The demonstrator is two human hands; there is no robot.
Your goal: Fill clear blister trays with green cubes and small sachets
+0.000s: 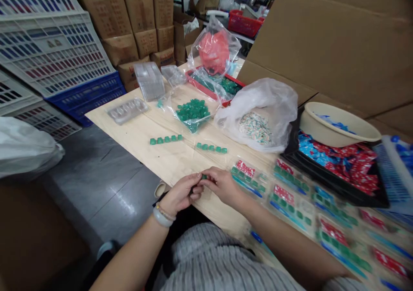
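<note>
My left hand (186, 191) and my right hand (222, 183) meet at the table's near edge, fingers pinched together on a small green cube (204, 176). Most of the cube is hidden by the fingertips. Just beyond them lie two short rows of similar cubes, a left row (166, 139) and a right row (211, 148). Farther back, a heap of green cubes (192, 111) spills from a clear plastic bag. To the right of my right hand, several clear packs (284, 198) hold green cubes, a red patterned packet and a blue stick-like piece.
Clear plastic trays (127, 110) sit at the table's left edge. A white bag of small printed pieces (258, 130) stands behind the packs. At right, a beige basin (338, 125) rests on a black tray (335, 183) of packets. Stacked crates (54, 46) rise at left.
</note>
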